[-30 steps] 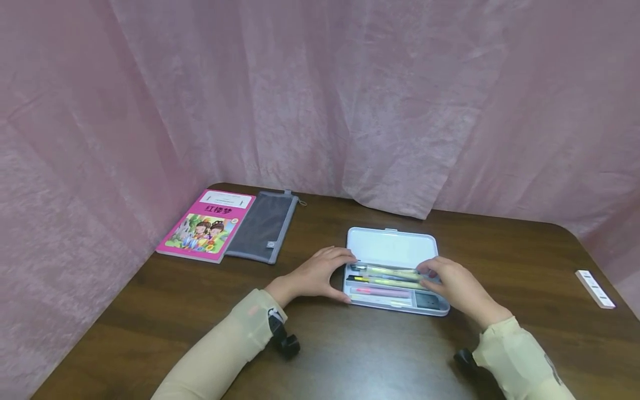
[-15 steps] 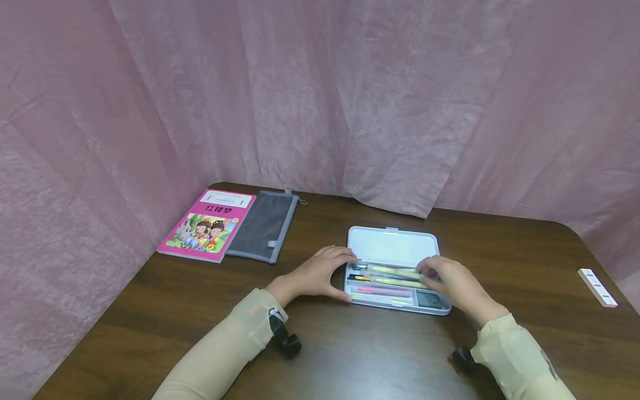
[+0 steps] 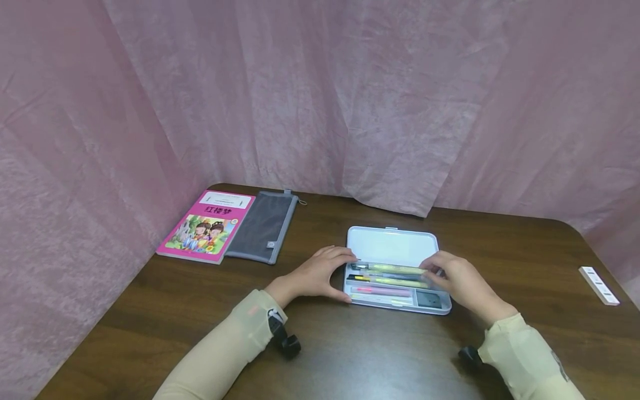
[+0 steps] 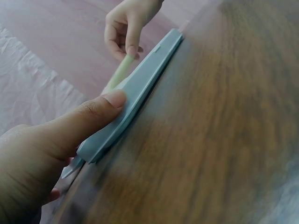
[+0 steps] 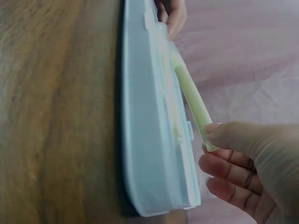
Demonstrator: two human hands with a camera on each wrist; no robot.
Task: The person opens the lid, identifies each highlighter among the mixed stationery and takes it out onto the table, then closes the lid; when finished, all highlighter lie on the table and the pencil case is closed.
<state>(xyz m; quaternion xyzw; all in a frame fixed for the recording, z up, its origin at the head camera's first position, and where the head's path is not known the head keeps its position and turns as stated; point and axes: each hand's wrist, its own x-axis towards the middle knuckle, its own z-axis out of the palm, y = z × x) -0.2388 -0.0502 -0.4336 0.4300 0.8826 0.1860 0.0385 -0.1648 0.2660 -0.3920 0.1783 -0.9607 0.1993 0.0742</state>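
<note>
An open pale blue-white pencil case [image 3: 392,244] lies on the table, its lid folded back. My left hand [image 3: 312,275] grips the case's left end, with its thumb [image 4: 100,107] on the near edge. Over the right end, my right hand [image 3: 460,280] pinches the end of a pale yellow-green pen [image 5: 195,102] between thumb and fingers. That end is tilted up out of the case, while the far end stays inside. Another yellowish pen [image 3: 395,282], a pink pen [image 3: 385,291] and a dark rectangular piece [image 3: 428,300] lie in the compartments.
A pink book [image 3: 205,225] lies at the back left beside a grey mesh zip pouch [image 3: 265,225]. Near the table's right edge is a small white strip [image 3: 598,285]. A pink curtain [image 3: 300,100] hangs behind the table.
My right hand has shifted slightly right, and the pinched end of the pen has come up with it. A blue-grey pen below shows more. The left hand stays in place.
</note>
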